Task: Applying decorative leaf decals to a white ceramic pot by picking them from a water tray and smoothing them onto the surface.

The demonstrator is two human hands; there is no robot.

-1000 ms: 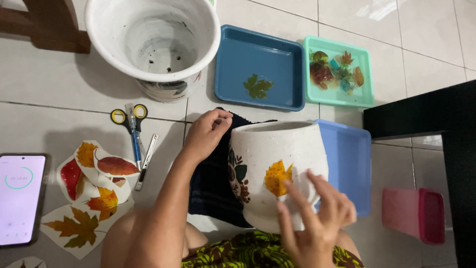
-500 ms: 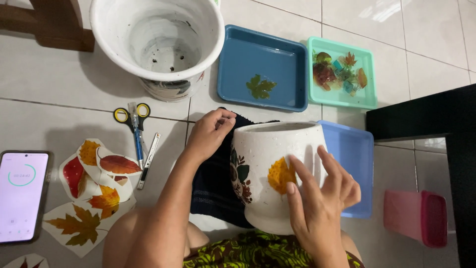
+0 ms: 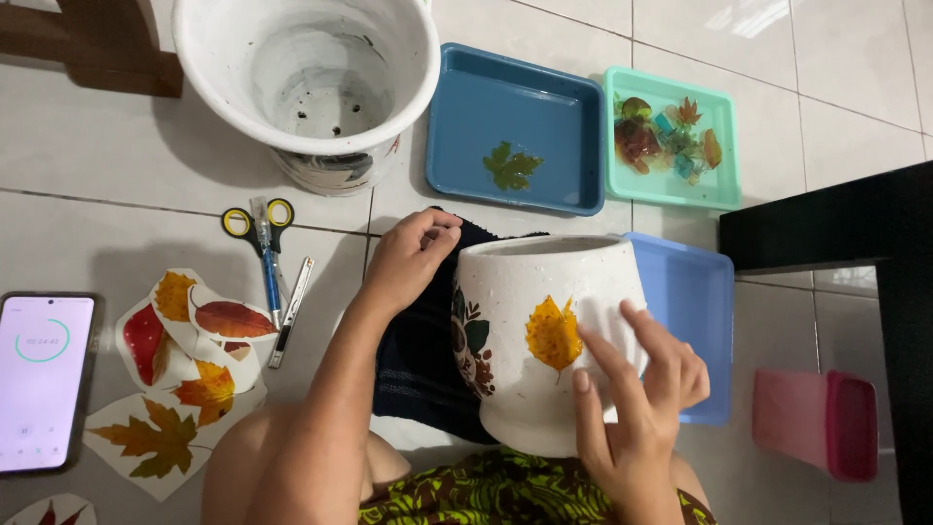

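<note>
A white speckled pot (image 3: 530, 374) lies on its side on a dark cloth (image 3: 418, 350) over my lap. A yellow leaf sticker (image 3: 552, 333) and a darker leaf pattern (image 3: 470, 340) are on its side. My left hand (image 3: 408, 258) grips the pot's rim at the left. The fingers of my right hand (image 3: 632, 399) press a white tissue (image 3: 607, 321) against the pot, just right of the yellow leaf.
On the tiled floor: a large white pot (image 3: 306, 83), a dark blue tray (image 3: 515, 126) with a green leaf, a teal tray (image 3: 671, 136) with wet leaf cut-outs, a light blue tray (image 3: 695, 301), scissors (image 3: 262, 243), leaf stickers (image 3: 185, 360), a phone (image 3: 44, 379), a pink box (image 3: 826, 423), black furniture (image 3: 865, 253).
My right hand moved up from below the pot and now lies against its side by the yellow leaf. My left hand stays on the rim.
</note>
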